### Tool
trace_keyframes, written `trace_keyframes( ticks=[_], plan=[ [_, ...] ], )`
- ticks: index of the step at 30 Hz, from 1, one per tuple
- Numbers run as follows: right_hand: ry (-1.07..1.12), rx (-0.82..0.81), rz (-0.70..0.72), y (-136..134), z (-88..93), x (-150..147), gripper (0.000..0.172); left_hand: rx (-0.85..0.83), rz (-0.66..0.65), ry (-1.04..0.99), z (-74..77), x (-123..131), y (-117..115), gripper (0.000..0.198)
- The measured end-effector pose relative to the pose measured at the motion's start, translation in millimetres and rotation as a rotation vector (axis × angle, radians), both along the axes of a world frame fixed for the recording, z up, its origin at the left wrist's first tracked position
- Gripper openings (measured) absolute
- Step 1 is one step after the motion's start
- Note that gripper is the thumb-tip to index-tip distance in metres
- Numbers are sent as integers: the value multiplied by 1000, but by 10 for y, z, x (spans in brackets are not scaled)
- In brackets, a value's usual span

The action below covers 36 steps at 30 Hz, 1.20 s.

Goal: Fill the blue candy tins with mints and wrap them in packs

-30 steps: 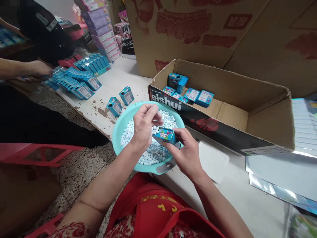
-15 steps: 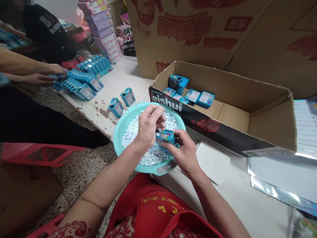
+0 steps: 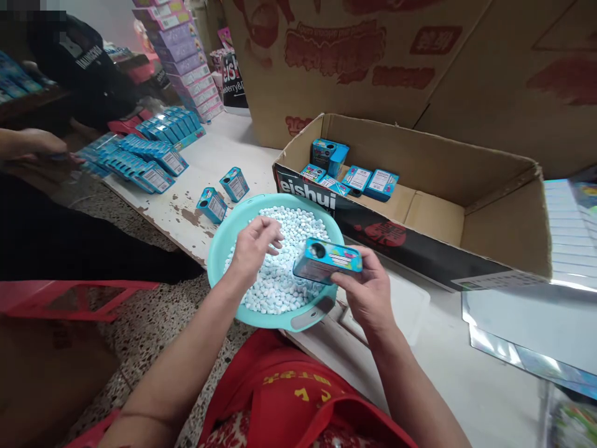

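A small blue candy box (image 3: 336, 256) is in my right hand (image 3: 372, 287), thumb on the near side and fingers behind. It lies tilted lengthwise above the right part of a turquoise basin (image 3: 216, 261), and a round dark hole shows near its left end. Pale blue and white candies (image 3: 298, 225) fill much of the basin. Over their left side hovers my left hand (image 3: 252, 249), its fingers loosely bent and a little apart, with nothing visible in them. Two more blue boxes (image 3: 234, 184) stand on the table just beyond the basin.
A long open carton (image 3: 433, 264) holding several blue boxes (image 3: 358, 179) stands behind the basin. Rows of blue boxes (image 3: 140, 163) line the left of the table, near another person's hand (image 3: 40, 144). A white lid (image 3: 410, 305) lies right of the basin.
My left hand has drawn back leftward from the box. My right hand has moved the box slightly right and turned it so its hole shows. The other person's hands have moved left, off the boxes.
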State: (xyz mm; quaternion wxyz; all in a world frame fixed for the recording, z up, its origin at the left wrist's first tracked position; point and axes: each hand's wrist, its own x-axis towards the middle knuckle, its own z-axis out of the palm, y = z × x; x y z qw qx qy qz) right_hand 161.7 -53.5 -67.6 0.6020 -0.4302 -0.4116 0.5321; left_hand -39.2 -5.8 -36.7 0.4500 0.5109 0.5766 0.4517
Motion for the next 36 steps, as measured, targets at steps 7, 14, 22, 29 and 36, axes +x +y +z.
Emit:
trace_keyframes(
  ticks=[7,14,22,29,36],
  plan=[
    [-109,-82,-518,-413,-257,783,46,-68,-521,1059,-304,-198,-318,44],
    [-285,-177,-637,-705,-631,1035,46,-22,-657,1044,-359,58,-319,32],
    [-286,-4,-565,-757,-577,1206,67,-153,-259,553,-244,5,-163,24],
    [-190,-111,-839,-858,-516,1406,40,-452,9,-439,-132,-37,-64,19],
    [-207,-157,-845,-906,-569,1381,35,-497,36,-508,-120,55,-76,11]
  ],
)
